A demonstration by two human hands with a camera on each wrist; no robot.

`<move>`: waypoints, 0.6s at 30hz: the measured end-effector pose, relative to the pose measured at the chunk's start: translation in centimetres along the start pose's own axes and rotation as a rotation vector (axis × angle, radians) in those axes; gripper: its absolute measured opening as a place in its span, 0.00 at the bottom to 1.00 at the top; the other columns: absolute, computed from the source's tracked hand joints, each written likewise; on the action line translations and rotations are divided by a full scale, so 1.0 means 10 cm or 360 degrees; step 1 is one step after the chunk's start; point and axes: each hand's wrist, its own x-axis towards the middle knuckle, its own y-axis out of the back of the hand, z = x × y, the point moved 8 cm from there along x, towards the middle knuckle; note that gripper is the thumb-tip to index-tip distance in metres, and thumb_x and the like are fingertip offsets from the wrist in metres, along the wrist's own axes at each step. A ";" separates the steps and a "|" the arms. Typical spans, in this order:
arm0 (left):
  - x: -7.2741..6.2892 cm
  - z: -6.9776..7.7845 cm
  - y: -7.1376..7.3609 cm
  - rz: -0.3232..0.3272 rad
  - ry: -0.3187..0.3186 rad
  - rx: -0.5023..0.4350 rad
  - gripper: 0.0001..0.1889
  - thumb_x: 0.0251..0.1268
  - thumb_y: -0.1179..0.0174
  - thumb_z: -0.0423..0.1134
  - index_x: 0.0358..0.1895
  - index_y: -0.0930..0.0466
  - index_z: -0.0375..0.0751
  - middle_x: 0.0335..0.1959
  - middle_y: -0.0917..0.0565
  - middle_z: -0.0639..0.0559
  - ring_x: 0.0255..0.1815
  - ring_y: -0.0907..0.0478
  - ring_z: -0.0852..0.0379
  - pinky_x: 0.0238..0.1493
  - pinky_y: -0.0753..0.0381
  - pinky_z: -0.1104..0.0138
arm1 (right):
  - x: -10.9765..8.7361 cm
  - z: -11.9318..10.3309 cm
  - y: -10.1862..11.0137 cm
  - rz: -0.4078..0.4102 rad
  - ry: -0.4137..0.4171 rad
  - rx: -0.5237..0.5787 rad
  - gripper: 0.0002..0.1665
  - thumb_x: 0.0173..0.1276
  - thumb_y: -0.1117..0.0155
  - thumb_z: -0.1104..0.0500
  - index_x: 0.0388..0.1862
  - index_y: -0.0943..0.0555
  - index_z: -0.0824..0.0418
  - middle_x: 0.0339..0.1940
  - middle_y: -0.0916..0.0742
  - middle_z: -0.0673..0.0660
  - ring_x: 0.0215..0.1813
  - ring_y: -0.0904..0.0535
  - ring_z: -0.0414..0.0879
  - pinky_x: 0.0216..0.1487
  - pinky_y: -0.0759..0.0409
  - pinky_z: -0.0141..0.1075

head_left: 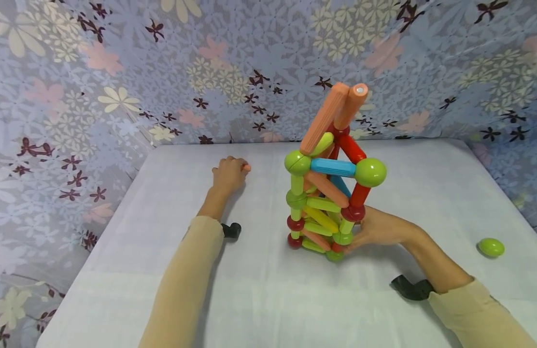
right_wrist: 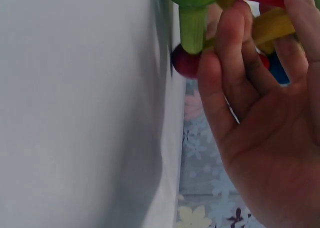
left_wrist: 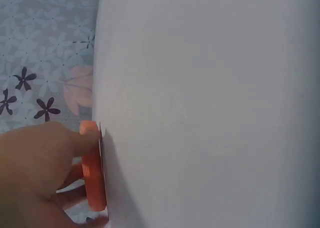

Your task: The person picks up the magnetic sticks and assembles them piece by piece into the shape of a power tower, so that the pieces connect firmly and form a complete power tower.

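On the white table stands a tall tower (head_left: 322, 208) of magnetic rods and balls, in green, red, blue, yellow and orange. Two orange rods (head_left: 322, 118) lean together at its top. To the tower's left, my left hand (head_left: 229, 174) holds an orange rod (left_wrist: 94, 170) low by the table surface, thumb on one side and fingers on the other. Against the tower's lower right side, my right hand (head_left: 383, 227) grips the rods, its fingers (right_wrist: 231, 43) bent around them beside a green rod (right_wrist: 192, 30). Some fingertips are hidden behind the tower.
A loose green ball (head_left: 491, 247) lies on the table (head_left: 260, 299) at the far right. Flowered cloth (head_left: 233, 72) hangs behind the table's back edge. Dark wrist mounts (head_left: 412, 288) stick out from the sleeves.
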 end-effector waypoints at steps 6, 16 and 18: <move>0.01 0.04 0.01 0.0020 -0.0065 -0.0228 0.20 0.70 0.46 0.54 0.57 0.20 0.50 0.41 0.20 0.48 0.42 0.24 0.48 0.41 0.24 0.52 | 0.01 -0.01 -0.13 -0.0182 0.0007 0.0044 0.32 0.55 0.24 0.55 0.58 0.24 0.55 0.47 0.15 0.50 0.49 0.21 0.48 0.53 0.24 0.45; 0.01 0.09 -0.08 -0.0016 -0.0081 -0.0356 0.22 0.69 0.49 0.59 0.58 0.20 0.53 0.37 0.21 0.50 0.35 0.27 0.52 0.38 0.27 0.57 | 0.01 -0.01 -0.10 -0.0272 0.0080 0.0041 0.18 0.64 0.32 0.59 0.53 0.20 0.56 0.43 0.13 0.51 0.46 0.19 0.49 0.49 0.22 0.41; 0.01 0.08 -0.09 -0.0008 -0.0083 -0.0373 0.23 0.69 0.49 0.60 0.58 0.20 0.53 0.38 0.20 0.49 0.37 0.26 0.52 0.40 0.26 0.56 | 0.00 -0.02 -0.10 -0.0299 0.0117 0.0064 0.16 0.66 0.35 0.60 0.54 0.21 0.57 0.43 0.14 0.52 0.45 0.19 0.50 0.48 0.22 0.41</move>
